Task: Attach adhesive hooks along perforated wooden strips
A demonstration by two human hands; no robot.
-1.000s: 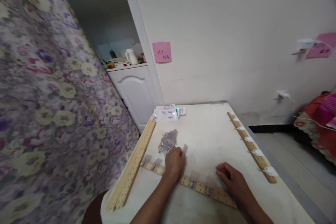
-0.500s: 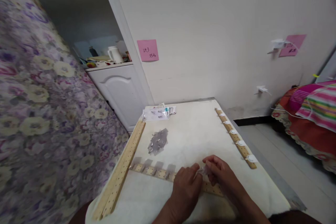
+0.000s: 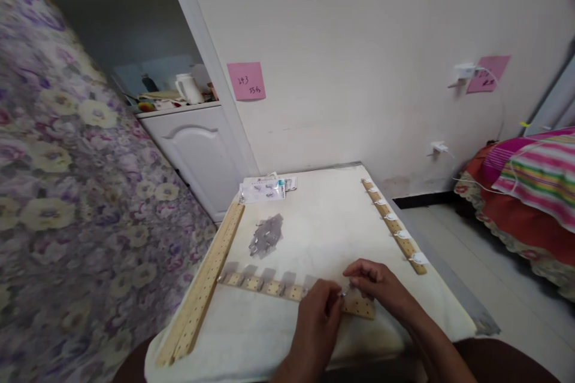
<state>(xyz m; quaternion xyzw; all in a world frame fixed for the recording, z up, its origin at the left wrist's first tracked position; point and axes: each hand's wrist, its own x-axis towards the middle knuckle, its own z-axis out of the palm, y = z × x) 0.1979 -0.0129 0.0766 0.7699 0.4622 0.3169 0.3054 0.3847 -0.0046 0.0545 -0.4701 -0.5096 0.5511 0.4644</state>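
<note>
Here's the wooden strip (image 3: 295,292), lying at a slant near the front edge of the table (image 3: 314,209), and right now I'm at a small clip (image 3: 345,292) toward its right-hand end. Looking left along the strip, I count five clips in place, each with a clear flap (image 3: 269,274) sticking out toward the far edge; to the right of my fingers there's bare wood with open holes. So I'd call this strip mostly filled, with that right end left to do. My left hand (image 3: 320,314) comes in low over the strip, knuckles up, thumb and forefinger drawn in beside the clip; my right hand (image 3: 377,284) reaches in from the right, wrist bent, fingers curled and tips close together over it. Which tips are really clamped on it, I can't tell; it's too small. Just beyond, a pile of loose clips (image 3: 266,235) waits toward the left edge. Along the right edge, another strip (image 3: 393,225) carries white tags (image 3: 418,258) down its length and looks done; two bare strips (image 3: 209,275) lie along the left edge, seemingly untouched, with packets (image 3: 263,190) at the far left corner.
</note>
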